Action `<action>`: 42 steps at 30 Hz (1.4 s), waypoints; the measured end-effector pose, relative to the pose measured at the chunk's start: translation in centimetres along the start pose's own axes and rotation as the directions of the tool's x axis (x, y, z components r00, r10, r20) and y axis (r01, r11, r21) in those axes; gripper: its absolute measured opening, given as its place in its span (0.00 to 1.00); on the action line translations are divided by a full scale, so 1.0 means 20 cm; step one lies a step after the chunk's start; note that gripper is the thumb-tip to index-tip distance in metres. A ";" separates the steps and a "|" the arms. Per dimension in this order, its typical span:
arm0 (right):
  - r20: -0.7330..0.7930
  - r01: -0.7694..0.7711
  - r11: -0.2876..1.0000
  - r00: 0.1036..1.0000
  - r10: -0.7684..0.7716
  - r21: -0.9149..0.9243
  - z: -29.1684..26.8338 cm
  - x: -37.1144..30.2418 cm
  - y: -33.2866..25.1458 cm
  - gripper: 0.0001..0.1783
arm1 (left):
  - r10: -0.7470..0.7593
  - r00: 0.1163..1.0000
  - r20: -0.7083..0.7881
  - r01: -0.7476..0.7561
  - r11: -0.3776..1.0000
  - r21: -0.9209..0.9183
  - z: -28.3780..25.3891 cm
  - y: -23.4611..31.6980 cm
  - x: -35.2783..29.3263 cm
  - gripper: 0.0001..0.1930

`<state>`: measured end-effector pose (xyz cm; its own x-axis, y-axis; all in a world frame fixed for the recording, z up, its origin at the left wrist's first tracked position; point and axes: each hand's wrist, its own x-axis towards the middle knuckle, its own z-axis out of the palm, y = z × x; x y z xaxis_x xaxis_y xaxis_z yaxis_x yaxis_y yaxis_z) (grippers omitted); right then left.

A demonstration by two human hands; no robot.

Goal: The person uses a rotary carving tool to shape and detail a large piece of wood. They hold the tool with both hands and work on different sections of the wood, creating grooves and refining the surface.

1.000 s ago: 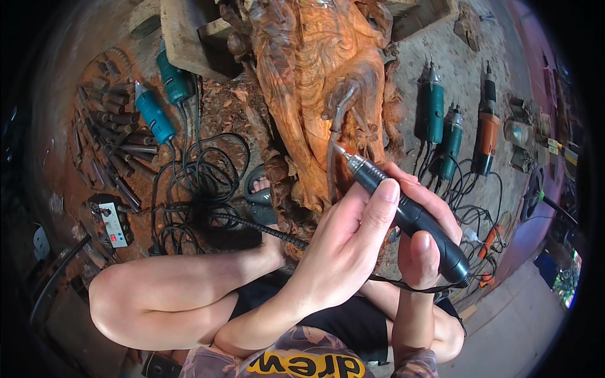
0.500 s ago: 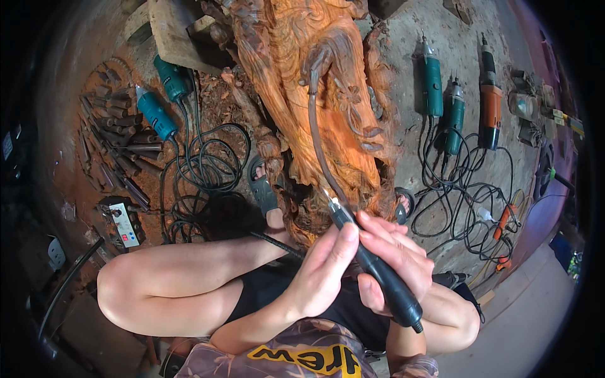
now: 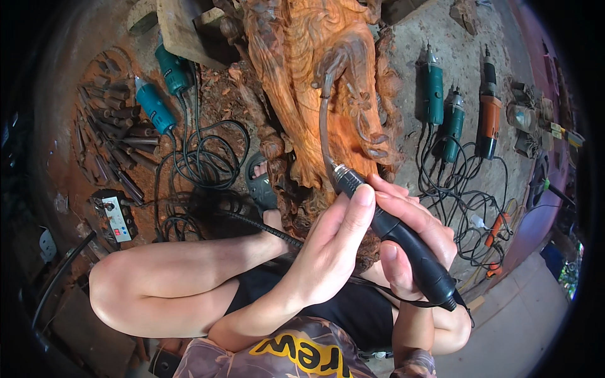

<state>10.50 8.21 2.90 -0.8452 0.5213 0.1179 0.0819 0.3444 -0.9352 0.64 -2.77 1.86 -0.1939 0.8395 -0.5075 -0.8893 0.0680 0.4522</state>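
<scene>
Both of my hands hold a black rotary carving handpiece [image 3: 411, 252], slanted with its metal tip up and to the left. My left hand [image 3: 334, 255] presses its thumb on the front of the body, its fingers mostly hidden. Around the right side of the body curl the fingers of my right hand [image 3: 423, 230], thumb underneath. Beyond the tip lies a carved orange-brown wood sculpture [image 3: 293, 94], with folds and a thin curved stem [image 3: 324, 129]. The tip overlaps the stem's lower end in view; whether they touch I cannot tell.
Two teal power grinders [image 3: 155, 108] lie at left with coiled cables [image 3: 208, 157], beside a pile of carving bits [image 3: 113, 138] and a power strip [image 3: 117, 219]. At right are green grinders [image 3: 433, 94] and an orange one [image 3: 489, 120], their cables tangled. A wooden board [image 3: 183, 31] stands far left.
Both hands and the handpiece have risen toward the sculpture and shifted right. The handpiece's rear end has swung right. The whole view has shifted slightly.
</scene>
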 end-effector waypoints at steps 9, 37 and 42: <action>0.075 -0.211 0.958 0.977 0.200 0.191 -0.12 -0.04 0.03 0.25 | 0.002 1.000 -0.002 -0.002 0.999 -0.052 0.05 -0.13 -0.03 0.29; 0.245 -0.429 0.816 0.901 0.357 0.387 -0.21 0.12 0.10 0.28 | -0.017 0.998 -0.059 0.021 0.997 0.070 0.05 -0.07 0.06 0.32; 0.201 -0.216 0.942 0.965 0.166 0.257 -0.19 0.12 0.08 0.29 | -0.003 0.999 -0.033 0.004 1.000 0.018 0.06 -0.01 0.05 0.30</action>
<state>10.56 12.99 2.97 -0.9086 0.4033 -0.1085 0.1234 0.0110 -0.9923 1.14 -1.42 2.12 -0.2042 0.8212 -0.5328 -0.8824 0.0812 0.4634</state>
